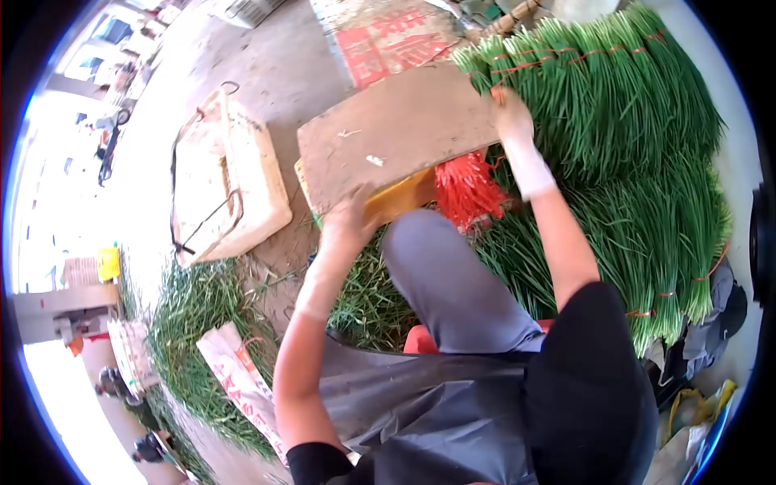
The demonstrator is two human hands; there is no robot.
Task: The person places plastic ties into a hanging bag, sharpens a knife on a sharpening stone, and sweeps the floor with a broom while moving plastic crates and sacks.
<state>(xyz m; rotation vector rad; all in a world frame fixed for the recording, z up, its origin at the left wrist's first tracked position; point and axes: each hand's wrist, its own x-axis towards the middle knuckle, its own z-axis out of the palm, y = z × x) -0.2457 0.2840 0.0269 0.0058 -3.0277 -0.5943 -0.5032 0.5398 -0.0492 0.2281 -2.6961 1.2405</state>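
So I've got the brown board (396,121) right out in front of the lap, over something yellow (402,198). Left hand (347,220) is on its near left edge, all blurry, so I can't tell if it's gripping or just touching. Right hand (513,121) is at the right end, fingers partly hidden, can't call that grip either. The board's far edge faces some bare floor (283,56), decent room there. Right side's tight: red stringy strands (469,190) hang just under the edge, then banded green bundles (602,105) crowd in. Gray knee (440,275) blocks the near side. Left there's a boxy white bin (259,174), then messy loose greens (190,323). Board's flat, scuffed, straight-edged; bundles are long and thin-leaved.
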